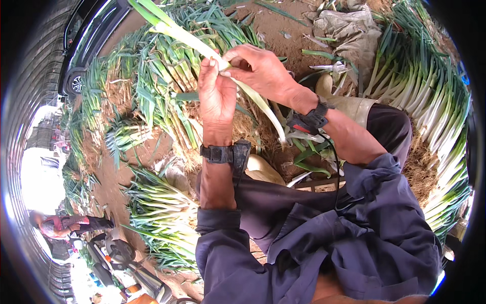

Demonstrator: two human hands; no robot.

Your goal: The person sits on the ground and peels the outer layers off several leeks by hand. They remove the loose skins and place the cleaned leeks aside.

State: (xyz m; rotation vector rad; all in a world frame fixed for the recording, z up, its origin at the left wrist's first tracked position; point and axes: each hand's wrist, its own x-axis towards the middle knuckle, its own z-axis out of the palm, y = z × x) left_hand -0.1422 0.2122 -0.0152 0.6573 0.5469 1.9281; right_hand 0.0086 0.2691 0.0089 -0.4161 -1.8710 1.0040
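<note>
A leek or large green onion (190,41) slants across the upper middle, its green leaves running out at the top edge. My left hand (218,91) grips its pale stalk from the near side, thumb and fingertips on it. Opposite, my right hand (264,72) pinches the same stalk with thumb and forefinger. Below my fingers a pale curved length (264,104) runs down to a brownish tip; whether it is the lower stalk or a loose outer layer I cannot tell. Stripped leaves (313,163) lie on the ground between my knees.
Rooted leek bundles (167,60) lie ahead and left, with another pile (163,216) beside my left knee. Cleaner white-stalked leeks (429,98) are stacked along the right. A crumpled sack (347,30) lies ahead. A person (64,224) stands far left, near a parked motorcycle (125,262).
</note>
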